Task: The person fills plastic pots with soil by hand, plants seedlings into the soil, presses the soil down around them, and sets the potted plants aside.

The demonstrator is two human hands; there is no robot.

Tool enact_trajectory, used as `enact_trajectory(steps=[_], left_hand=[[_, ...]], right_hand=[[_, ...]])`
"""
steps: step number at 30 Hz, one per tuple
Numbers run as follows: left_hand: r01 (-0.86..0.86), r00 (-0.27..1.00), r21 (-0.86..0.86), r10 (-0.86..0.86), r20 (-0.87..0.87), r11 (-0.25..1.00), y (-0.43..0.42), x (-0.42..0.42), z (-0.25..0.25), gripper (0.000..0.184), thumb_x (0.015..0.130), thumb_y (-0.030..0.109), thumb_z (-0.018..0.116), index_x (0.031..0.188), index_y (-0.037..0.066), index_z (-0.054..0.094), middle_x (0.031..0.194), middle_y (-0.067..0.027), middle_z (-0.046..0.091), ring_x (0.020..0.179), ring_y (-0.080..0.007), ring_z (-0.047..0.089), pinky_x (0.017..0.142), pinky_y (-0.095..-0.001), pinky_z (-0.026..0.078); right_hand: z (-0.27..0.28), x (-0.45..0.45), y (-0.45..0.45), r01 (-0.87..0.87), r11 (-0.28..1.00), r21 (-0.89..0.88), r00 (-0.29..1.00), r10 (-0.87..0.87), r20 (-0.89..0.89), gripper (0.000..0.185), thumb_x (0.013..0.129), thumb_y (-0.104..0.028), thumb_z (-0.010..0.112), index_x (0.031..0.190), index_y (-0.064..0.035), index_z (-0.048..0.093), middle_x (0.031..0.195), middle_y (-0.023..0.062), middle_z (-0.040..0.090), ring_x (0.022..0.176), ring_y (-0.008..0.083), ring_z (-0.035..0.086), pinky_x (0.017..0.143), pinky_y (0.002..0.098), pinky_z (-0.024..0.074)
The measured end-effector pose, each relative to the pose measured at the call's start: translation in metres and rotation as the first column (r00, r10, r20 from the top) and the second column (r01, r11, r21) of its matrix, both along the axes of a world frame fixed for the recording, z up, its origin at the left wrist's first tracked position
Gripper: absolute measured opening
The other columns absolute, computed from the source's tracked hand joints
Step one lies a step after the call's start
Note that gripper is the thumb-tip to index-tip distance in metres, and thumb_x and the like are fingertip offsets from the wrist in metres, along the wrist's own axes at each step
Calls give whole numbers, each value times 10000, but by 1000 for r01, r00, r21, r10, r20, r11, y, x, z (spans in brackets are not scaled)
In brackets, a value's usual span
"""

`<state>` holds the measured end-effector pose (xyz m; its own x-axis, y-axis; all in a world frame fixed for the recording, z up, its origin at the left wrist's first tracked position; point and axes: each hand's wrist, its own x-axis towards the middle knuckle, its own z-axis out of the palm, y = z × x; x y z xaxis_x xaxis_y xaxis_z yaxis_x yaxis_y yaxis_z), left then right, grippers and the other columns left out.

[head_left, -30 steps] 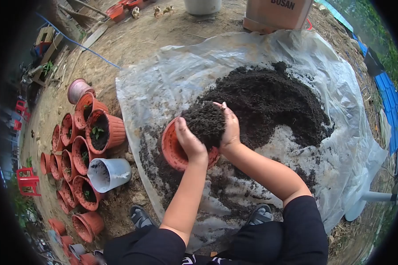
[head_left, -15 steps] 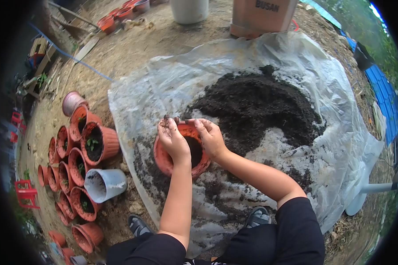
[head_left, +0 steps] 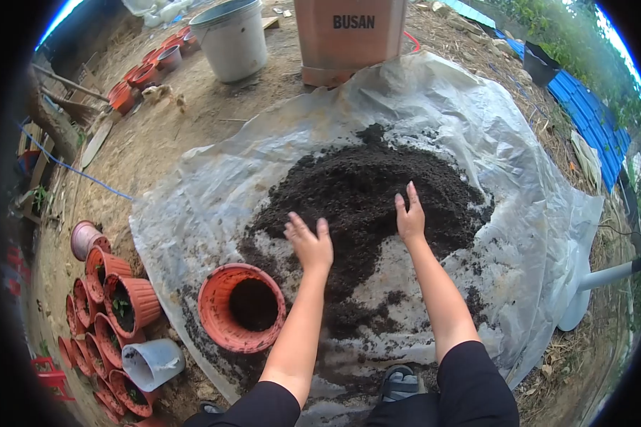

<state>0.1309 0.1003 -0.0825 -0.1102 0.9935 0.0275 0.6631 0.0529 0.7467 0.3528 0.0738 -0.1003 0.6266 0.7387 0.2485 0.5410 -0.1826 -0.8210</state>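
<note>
A pile of dark soil (head_left: 363, 181) lies on the pale plastic sheet (head_left: 214, 178). My left hand (head_left: 310, 242) is over the pile's left side, fingers apart, holding nothing. Over the right part of the pile is my right hand (head_left: 410, 213), empty too, its thumb and fingers spread. The two palms face each other with a wide gap between. An orange-red pot (head_left: 210, 302) stands upright on the sheet, left of and below my left hand, with dark soil inside.
Several orange pots (head_left: 135, 306), some with seedlings, and a whitish pot (head_left: 153, 363) lie at the left. Behind the sheet stand a grey-white bucket (head_left: 231, 43) and a large "BUSAN" container (head_left: 352, 43). Blue corrugated sheeting (head_left: 591, 121) is at the right.
The soil cupped in my hands went into the pot. Both hands have since moved away from the pot to the pile and spread apart. The view has shifted, too.
</note>
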Motion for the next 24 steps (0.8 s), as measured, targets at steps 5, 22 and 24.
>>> enact_trajectory(steps=[5,22,24], left_hand=[[-117,986,8,117,-121,993,4,-18,-41,700,891,442,404,1392,27,147,1395,-280,196,1312,-393,168,1067,-446,142],[-103,377,-282,300,876,954,-27,2,-10,498,939,430,331,1239,57,470,1256,-83,471,1138,-202,453,978,-319,321],[-52,270,-232,237,933,971,-33,-8,7,463,938,409,359,1168,45,530,1183,-73,524,1097,-180,473,969,-299,314]], right_hand=[[-31,-20,13,-35,985,166,972,72,-222,409,907,-269,464,1240,-32,474,1326,170,411,1274,276,331,1039,321,254],[-19,-132,-11,67,981,184,-47,187,-981,427,854,-441,495,1109,-106,561,1145,90,561,1071,268,506,941,431,377],[5,-144,-14,85,991,101,25,100,-995,403,855,-418,495,1097,-103,565,1123,98,574,1048,263,527,933,412,391]])
